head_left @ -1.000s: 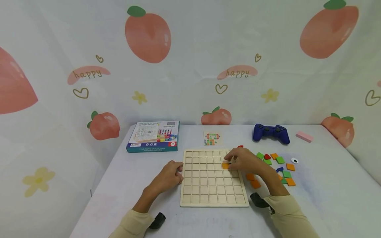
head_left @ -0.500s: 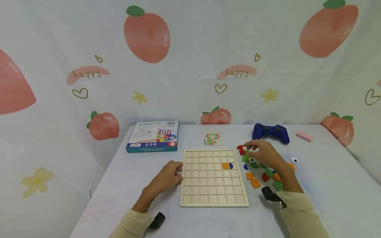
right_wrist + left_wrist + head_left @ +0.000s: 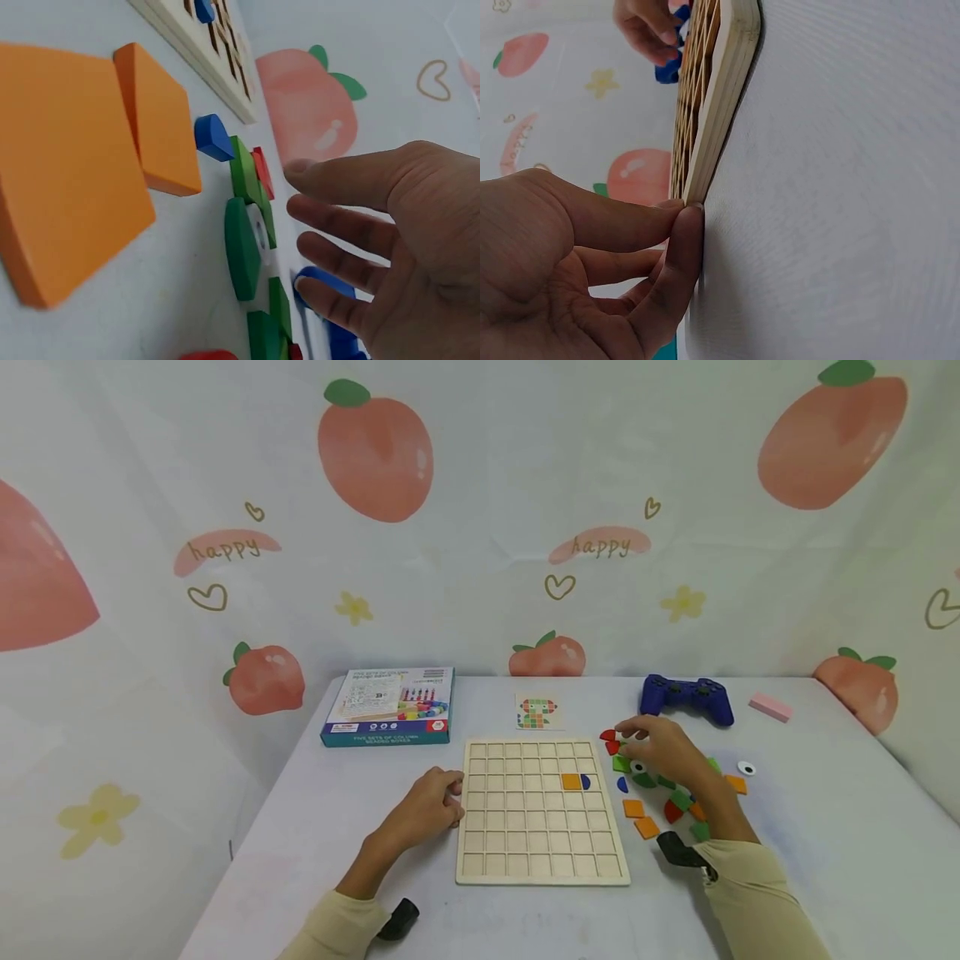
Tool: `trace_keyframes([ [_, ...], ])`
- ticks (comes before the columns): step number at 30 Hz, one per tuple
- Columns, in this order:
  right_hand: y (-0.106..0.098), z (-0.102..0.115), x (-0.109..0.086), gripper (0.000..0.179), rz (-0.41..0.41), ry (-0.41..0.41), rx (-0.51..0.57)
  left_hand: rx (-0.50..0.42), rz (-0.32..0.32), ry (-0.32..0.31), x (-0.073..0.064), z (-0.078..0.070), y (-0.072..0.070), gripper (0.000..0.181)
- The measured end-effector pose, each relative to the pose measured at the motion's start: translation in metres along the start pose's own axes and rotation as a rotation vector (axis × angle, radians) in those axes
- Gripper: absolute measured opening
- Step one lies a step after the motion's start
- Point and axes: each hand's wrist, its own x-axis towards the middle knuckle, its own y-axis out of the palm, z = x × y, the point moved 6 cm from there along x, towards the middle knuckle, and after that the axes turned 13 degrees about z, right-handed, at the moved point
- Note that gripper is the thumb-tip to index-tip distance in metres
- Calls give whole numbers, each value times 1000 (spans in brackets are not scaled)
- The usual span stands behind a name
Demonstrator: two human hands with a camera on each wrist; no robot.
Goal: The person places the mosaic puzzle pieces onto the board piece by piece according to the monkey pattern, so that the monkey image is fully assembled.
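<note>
My left hand (image 3: pixel 423 810) pinched the wooden board (image 3: pixel 527 842) by its left edge, low mid-frame, maybe to keep it still; my right hand (image 3: pixel 663 750) had fingers apart over bright pieces (image 3: pixel 633 808), right of middle, maybe put there for easy picking.

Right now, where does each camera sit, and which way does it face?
Head: on the head, facing forward and down at the grid board and loose pieces; left hand, right hand and sleeves show.
Left wrist: looks sideways-on along the board's edge and tabletop; left hand close, right hand farther off.
Right wrist: looks past the right hand at loose pieces and the board's corner; no left hand shows.
Shared: head and left wrist views both show the board and both hands.
</note>
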Motion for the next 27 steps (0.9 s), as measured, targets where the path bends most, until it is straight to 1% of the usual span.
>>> trace_keyframes([
  [10,-9,4,20,33,10,-19,-68,22,-12,11,0,-2,0,51],
  [16,-9,4,30,34,34,-43,-84,21,-6,5,0,-2,1,51],
  [22,-7,0,36,36,42,-46,-79,13,-6,9,0,-2,1,51],
  [27,-9,0,38,31,48,-46,-97,3,-7,12,-1,-3,0,52],
])
